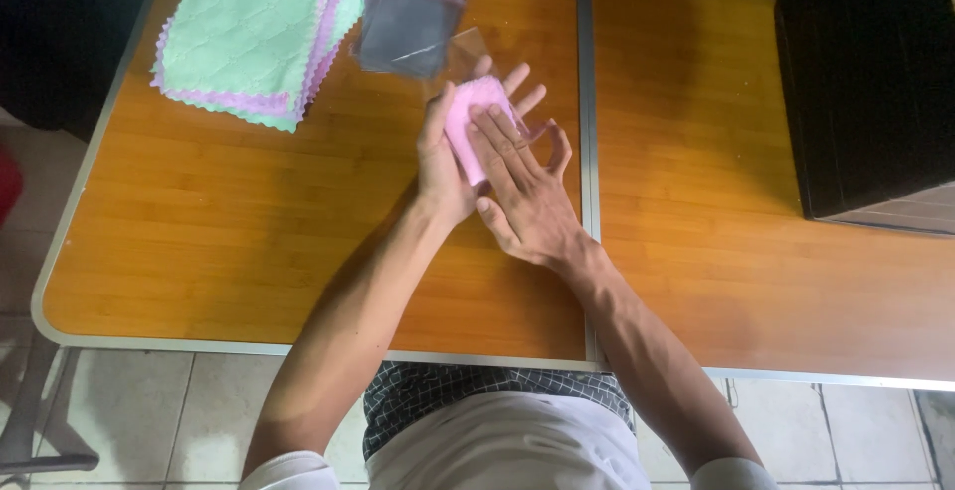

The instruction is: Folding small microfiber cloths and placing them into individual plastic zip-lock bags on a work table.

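Wooden desk [249, 241]. Black box [865, 82] at far right corner. Stack of green and pink cloths [254, 27] at far left edge; clear bags [408, 22] beside it. Mid-desk, left hand [448, 167] cradles folded pink cloth [468, 122], fingers loosely grasping; right hand [527, 196] presses it flat, fingers extended.

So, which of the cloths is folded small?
The pink cloth between the left hand and right hand; the others lie flat in the stack of green and pink cloths.
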